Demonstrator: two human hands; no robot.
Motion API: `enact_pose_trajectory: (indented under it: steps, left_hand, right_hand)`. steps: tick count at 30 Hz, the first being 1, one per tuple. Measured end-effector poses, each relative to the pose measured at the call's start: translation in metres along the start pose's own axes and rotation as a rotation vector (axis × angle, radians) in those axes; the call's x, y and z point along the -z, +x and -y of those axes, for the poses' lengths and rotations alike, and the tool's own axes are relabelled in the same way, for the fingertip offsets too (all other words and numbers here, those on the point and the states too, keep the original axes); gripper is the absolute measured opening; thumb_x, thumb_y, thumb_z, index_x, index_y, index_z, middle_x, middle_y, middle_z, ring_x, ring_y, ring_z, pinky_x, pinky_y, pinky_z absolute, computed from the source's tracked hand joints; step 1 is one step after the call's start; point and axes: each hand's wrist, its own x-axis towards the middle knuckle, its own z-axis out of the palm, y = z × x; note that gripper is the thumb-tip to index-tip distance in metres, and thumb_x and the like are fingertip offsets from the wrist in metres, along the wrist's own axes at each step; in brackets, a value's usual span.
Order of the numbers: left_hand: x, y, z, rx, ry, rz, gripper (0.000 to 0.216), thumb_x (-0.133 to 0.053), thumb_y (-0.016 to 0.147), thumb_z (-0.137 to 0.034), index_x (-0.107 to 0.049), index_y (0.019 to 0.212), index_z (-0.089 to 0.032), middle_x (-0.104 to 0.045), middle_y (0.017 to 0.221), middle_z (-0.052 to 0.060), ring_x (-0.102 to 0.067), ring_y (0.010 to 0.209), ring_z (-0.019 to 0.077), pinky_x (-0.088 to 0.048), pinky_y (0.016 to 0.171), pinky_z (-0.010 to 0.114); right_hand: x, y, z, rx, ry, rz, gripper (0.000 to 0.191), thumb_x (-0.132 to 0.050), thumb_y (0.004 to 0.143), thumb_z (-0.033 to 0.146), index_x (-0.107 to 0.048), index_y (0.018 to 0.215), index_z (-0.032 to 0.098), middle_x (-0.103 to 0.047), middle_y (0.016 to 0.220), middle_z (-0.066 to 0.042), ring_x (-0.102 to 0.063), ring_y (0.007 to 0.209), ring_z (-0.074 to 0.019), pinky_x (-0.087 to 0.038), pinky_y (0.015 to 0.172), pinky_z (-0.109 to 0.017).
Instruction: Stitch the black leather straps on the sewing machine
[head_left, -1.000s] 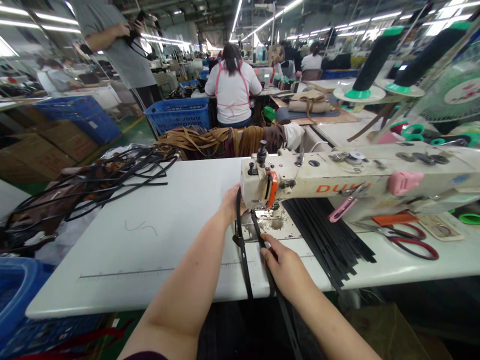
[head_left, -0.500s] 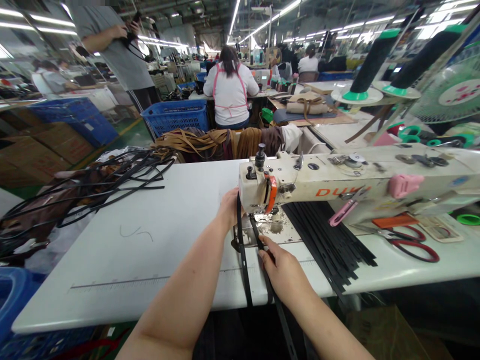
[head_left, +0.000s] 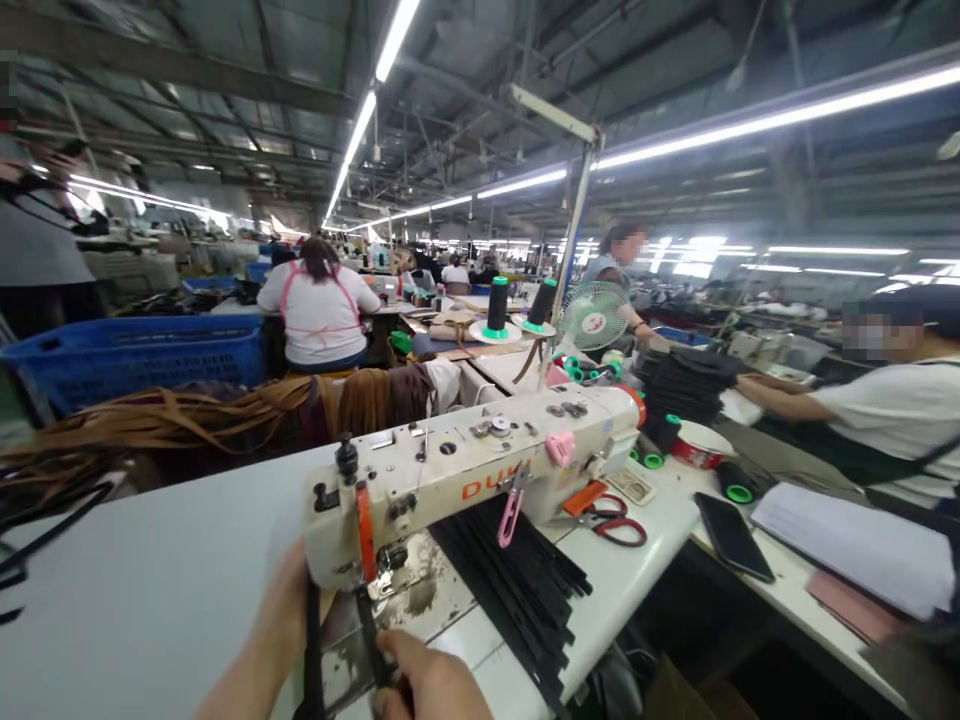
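Observation:
My right hand point(head_left: 431, 680) is closed on a narrow black strap point(head_left: 369, 630), thumb and fingers pinching it just in front of the needle area. The strap's upper end is at the foot of the sewing machine point(head_left: 442, 480). My left hand point(head_left: 283, 600) is beside the left end of the machine head, its fingers hidden behind the head. Another length of black strap point(head_left: 312, 650) hangs down between that hand and the machine. Right of my right hand, a bundle of flat black straps point(head_left: 510, 590) lies fanned out under the machine arm.
Red-handled scissors point(head_left: 619, 522) lie by the machine's base. Pink snips point(head_left: 511, 512) rest against its arm. Black thread cones point(head_left: 496, 308) and a fan point(head_left: 594, 315) stand behind. On the right are a phone point(head_left: 733, 535) and a co-worker's arm point(head_left: 795, 400). Brown straps point(head_left: 375, 400) hang beyond the table.
My view has swung up and to the right, bringing the ceiling and co-workers on the right into sight. Both hands stay by the machine head, the right still pinching the strap.

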Motion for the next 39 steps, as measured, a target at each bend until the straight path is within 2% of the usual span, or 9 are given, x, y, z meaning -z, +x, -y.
enact_pose_trajectory:
  steps: [5, 10, 18, 21, 25, 29, 31, 35, 39]
  left_hand:
    - [0.011, -0.002, -0.005, 0.01, 0.043, 0.1, 0.028, -0.058, 0.082, -0.042, -0.076, 0.08, -0.021, -0.078, 0.086, 0.007, -0.073, 0.086, 0.0355, -0.064, 0.078, 0.046]
    - [0.011, -0.029, -0.023, 0.08, 0.13, 0.089, 0.033, -0.055, 0.091, -0.043, -0.078, 0.101, -0.021, -0.08, 0.104, 0.008, -0.075, 0.097, 0.0341, -0.064, 0.086, 0.046]
    - [0.004, -0.093, -0.032, -0.24, 0.339, 0.077, 0.034, -0.056, 0.094, -0.04, -0.08, 0.114, -0.027, -0.077, 0.123, 0.007, -0.075, 0.114, 0.0319, -0.068, 0.092, 0.043]
    - [0.01, -0.099, -0.028, -0.351, 0.348, 0.128, 0.035, -0.054, 0.096, -0.037, -0.079, 0.119, -0.03, -0.075, 0.129, 0.004, -0.072, 0.121, 0.0312, -0.067, 0.096, 0.042]
    - [0.013, -0.098, -0.025, -0.298, 0.336, 0.131, 0.038, -0.048, 0.098, -0.036, -0.079, 0.119, -0.03, -0.075, 0.129, 0.001, -0.071, 0.122, 0.0298, -0.066, 0.099, 0.042]
    - [0.013, -0.101, -0.026, -0.263, 0.354, 0.15, 0.041, -0.045, 0.098, -0.035, -0.076, 0.124, -0.03, -0.074, 0.132, 0.002, -0.071, 0.123, 0.0315, -0.065, 0.099, 0.05]
    - [0.013, -0.104, -0.027, -0.254, 0.372, 0.165, 0.043, -0.043, 0.099, -0.033, -0.074, 0.129, -0.03, -0.071, 0.137, 0.003, -0.069, 0.126, 0.0312, -0.062, 0.104, 0.052]
    - [0.011, -0.108, -0.026, -0.254, 0.398, 0.163, 0.045, -0.042, 0.099, -0.03, -0.07, 0.135, -0.03, -0.067, 0.143, 0.003, -0.066, 0.131, 0.0289, -0.058, 0.109, 0.05]
    - [0.008, -0.107, -0.025, -0.264, 0.391, 0.133, 0.042, -0.043, 0.1, -0.033, -0.073, 0.129, -0.029, -0.069, 0.14, 0.004, -0.066, 0.131, 0.0288, -0.06, 0.107, 0.048]
  right_hand:
    - [0.002, -0.003, 0.001, 0.019, -0.011, 0.008, 0.066, -0.064, 0.07, 0.019, -0.07, 0.133, 0.037, -0.08, 0.085, -0.003, -0.074, 0.075, -0.0234, -0.05, 0.065, -0.025]
    - [0.012, -0.008, 0.004, 0.076, -0.022, 0.036, 0.065, -0.064, 0.072, 0.02, -0.069, 0.136, 0.031, -0.08, 0.09, -0.005, -0.075, 0.082, -0.0231, -0.052, 0.071, -0.024]
    - [0.02, -0.014, 0.006, 0.129, -0.006, 0.062, 0.054, -0.065, 0.076, 0.016, -0.072, 0.128, 0.028, -0.08, 0.091, -0.003, -0.074, 0.082, -0.0207, -0.051, 0.073, -0.023]
    - [0.027, -0.016, 0.001, 0.166, -0.009, -0.025, 0.037, -0.063, 0.084, 0.019, -0.074, 0.118, 0.027, -0.079, 0.097, -0.002, -0.073, 0.085, -0.019, -0.051, 0.079, -0.024]
    - [0.048, -0.012, -0.009, 0.125, -0.206, -0.23, 0.024, -0.061, 0.093, 0.022, -0.073, 0.113, 0.023, -0.074, 0.114, -0.008, -0.069, 0.103, -0.0231, -0.051, 0.093, -0.03]
    - [0.064, -0.002, -0.021, 0.048, -0.466, -0.388, 0.033, -0.071, 0.09, 0.024, -0.07, 0.122, 0.017, -0.069, 0.121, -0.013, -0.062, 0.114, -0.0315, -0.05, 0.103, -0.043]
    - [0.065, 0.002, -0.026, 0.03, -0.551, -0.396, 0.042, -0.074, 0.089, 0.026, -0.068, 0.129, 0.013, -0.068, 0.121, -0.015, -0.061, 0.113, -0.0338, -0.051, 0.101, -0.046]
    - [0.06, 0.007, -0.032, 0.043, -0.641, -0.377, 0.03, -0.06, 0.096, 0.013, -0.07, 0.124, 0.012, -0.07, 0.113, -0.015, -0.064, 0.107, -0.0309, -0.053, 0.096, -0.043]
    - [0.056, 0.01, -0.033, 0.027, -0.663, -0.398, 0.035, -0.048, 0.095, 0.002, -0.071, 0.12, 0.012, -0.071, 0.111, -0.015, -0.068, 0.101, -0.0273, -0.054, 0.092, -0.038]
